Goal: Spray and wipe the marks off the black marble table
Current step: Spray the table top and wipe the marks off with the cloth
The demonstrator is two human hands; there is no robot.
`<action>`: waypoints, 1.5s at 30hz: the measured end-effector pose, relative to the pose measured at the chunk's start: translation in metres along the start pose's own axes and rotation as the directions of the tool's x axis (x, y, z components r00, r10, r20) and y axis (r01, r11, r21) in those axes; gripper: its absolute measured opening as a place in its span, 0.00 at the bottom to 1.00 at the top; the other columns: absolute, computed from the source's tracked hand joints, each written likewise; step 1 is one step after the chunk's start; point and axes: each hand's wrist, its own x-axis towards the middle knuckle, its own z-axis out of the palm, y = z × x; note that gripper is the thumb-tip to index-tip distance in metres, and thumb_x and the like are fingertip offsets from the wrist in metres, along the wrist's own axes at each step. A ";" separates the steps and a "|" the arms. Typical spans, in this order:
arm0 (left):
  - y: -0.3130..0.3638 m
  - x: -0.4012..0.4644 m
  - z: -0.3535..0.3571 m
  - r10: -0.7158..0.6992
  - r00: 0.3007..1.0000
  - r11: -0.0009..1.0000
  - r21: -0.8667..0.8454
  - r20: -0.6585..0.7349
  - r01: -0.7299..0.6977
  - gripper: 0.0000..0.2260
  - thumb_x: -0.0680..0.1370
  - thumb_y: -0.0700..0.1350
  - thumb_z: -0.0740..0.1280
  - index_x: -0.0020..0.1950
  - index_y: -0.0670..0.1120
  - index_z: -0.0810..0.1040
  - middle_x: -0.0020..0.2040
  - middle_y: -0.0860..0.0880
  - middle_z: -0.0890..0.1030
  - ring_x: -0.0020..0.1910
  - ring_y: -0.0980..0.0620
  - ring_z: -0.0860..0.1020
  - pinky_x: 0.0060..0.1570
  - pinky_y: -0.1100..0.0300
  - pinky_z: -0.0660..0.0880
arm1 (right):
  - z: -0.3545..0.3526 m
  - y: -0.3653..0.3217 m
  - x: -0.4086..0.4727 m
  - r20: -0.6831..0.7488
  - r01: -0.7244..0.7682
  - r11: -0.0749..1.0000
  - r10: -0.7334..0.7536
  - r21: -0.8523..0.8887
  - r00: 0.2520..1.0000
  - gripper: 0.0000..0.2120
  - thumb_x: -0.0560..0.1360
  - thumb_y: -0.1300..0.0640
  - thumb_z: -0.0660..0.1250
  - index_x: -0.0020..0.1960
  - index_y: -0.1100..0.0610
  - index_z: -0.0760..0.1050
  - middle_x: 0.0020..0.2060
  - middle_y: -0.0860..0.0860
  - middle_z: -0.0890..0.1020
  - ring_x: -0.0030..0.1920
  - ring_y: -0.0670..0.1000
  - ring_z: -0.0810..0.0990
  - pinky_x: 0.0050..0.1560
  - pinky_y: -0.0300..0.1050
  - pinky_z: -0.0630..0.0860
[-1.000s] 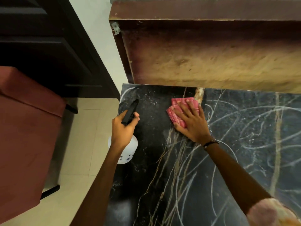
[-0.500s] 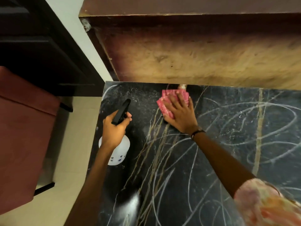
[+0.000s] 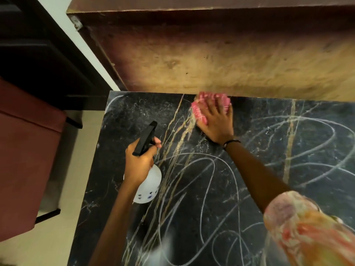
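The black marble table (image 3: 134,112) fills the lower right of the head view, with white chalk-like scribbles (image 3: 211,169) looping over most of it. My right hand (image 3: 217,121) presses a pink cloth (image 3: 199,110) flat against the table's far edge, where the table meets the wooden panel. My left hand (image 3: 140,162) grips a white spray bottle (image 3: 151,185) by its black trigger head (image 3: 146,139), held above the table's left part. The far-left corner of the table looks mostly free of scribbles.
A worn wooden panel (image 3: 211,54) stands right behind the table. A maroon upholstered seat (image 3: 25,146) is on the left over pale floor tiles (image 3: 57,246). Dark cabinetry (image 3: 34,45) fills the upper left.
My right hand slid the pink cloth up and right along the table's far edge. My left hand kept hold of the spray bottle, and the view shifted slightly.
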 end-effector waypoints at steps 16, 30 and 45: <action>-0.024 -0.063 -0.005 -0.102 0.988 0.995 -0.022 -0.112 0.100 0.07 0.75 0.33 0.63 0.47 0.41 0.79 0.43 0.37 0.78 0.20 0.59 0.66 0.21 0.68 0.64 | 0.008 -0.037 -0.069 -0.026 0.123 0.991 -0.121 0.059 0.992 0.33 0.74 0.33 0.51 0.75 0.47 0.60 0.76 0.52 0.61 0.76 0.62 0.54 0.68 0.77 0.49; -0.043 -0.107 -0.033 -0.110 0.981 0.992 -0.082 -0.160 0.098 0.11 0.75 0.32 0.63 0.44 0.45 0.80 0.39 0.39 0.79 0.21 0.56 0.65 0.22 0.65 0.63 | 0.004 -0.044 -0.088 0.057 0.182 0.983 -0.184 0.028 0.981 0.33 0.73 0.33 0.53 0.74 0.46 0.62 0.75 0.53 0.64 0.75 0.62 0.57 0.68 0.74 0.51; -0.060 -0.121 -0.079 -0.128 0.987 0.985 -0.127 -0.096 0.115 0.12 0.74 0.30 0.63 0.43 0.46 0.81 0.42 0.42 0.82 0.24 0.61 0.74 0.35 0.63 0.68 | 0.008 -0.065 -0.130 0.067 0.235 0.972 -0.234 -0.012 0.970 0.35 0.76 0.30 0.41 0.77 0.47 0.55 0.76 0.54 0.59 0.77 0.61 0.51 0.69 0.74 0.53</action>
